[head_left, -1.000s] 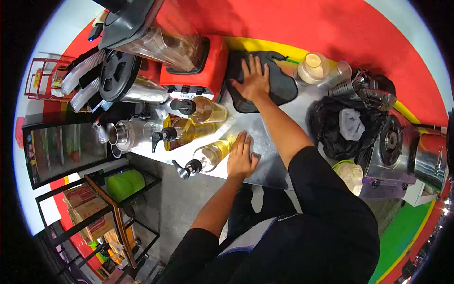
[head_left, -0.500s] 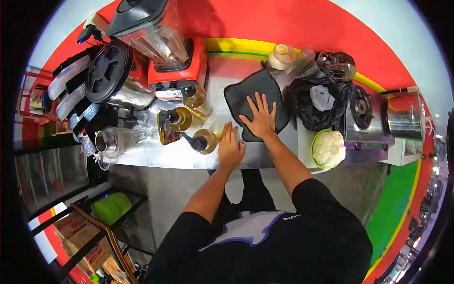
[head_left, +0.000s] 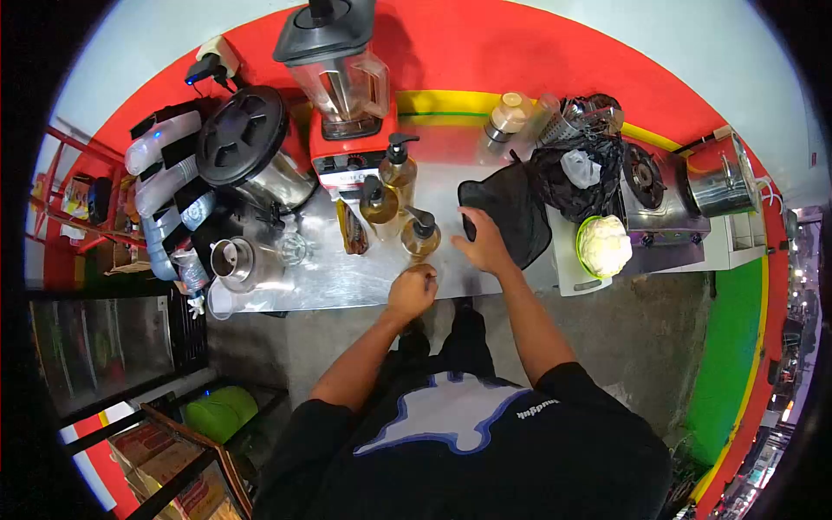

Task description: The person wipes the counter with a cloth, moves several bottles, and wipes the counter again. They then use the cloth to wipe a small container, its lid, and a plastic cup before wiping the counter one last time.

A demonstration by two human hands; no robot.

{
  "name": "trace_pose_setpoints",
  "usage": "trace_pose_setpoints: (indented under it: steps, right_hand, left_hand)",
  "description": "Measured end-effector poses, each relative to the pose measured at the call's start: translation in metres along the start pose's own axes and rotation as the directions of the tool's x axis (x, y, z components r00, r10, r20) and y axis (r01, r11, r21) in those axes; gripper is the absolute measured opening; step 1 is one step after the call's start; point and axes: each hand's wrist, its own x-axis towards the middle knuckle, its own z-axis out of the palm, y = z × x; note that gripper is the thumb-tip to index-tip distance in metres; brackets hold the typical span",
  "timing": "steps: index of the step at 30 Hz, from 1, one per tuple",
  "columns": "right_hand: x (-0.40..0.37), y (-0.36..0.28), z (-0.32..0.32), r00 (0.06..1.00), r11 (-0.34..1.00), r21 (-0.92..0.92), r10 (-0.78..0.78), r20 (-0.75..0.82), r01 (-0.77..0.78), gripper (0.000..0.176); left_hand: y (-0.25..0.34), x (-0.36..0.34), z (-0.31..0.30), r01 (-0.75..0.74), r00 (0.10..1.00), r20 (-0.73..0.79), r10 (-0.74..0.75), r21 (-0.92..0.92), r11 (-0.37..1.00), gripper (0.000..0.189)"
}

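Cloth (head_left: 513, 212) lies on ctr (head_left: 334, 282), R hand (head_left: 485, 243) @ edge.

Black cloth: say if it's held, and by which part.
The right hand is at the left edge of the black cloth; whether it grips cannot be told.

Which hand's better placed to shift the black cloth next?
Right hand, probably: it's at the edge of the black cloth; the left hand is apart from it, curled by the frontmost pump bottle.
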Motion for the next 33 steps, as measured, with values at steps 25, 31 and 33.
trace_pose_setpoints:
  steps: [25,31,33]
  right_hand:
    - [-0.025,-0.123,-0.039,0.925,0.95,0.137,-0.229,-0.304,0.28,0.025]
    - [-0.015,-0.097,-0.083,0.97,0.887,0.41,-0.139,-0.201,0.212,0.026]
    - [-0.002,-0.094,-0.099,0.987,0.814,0.566,-0.054,-0.155,0.133,0.028]
  left_hand:
    - [0.02,0.041,-0.035,-0.193,0.962,-0.19,0.195,0.025,0.981,0.09]
    - [0.046,0.096,-0.03,-0.29,0.947,-0.027,0.319,-0.496,0.818,0.086]
    - [0.058,0.112,-0.026,-0.241,0.964,-0.016,0.266,-0.475,0.847,0.08]
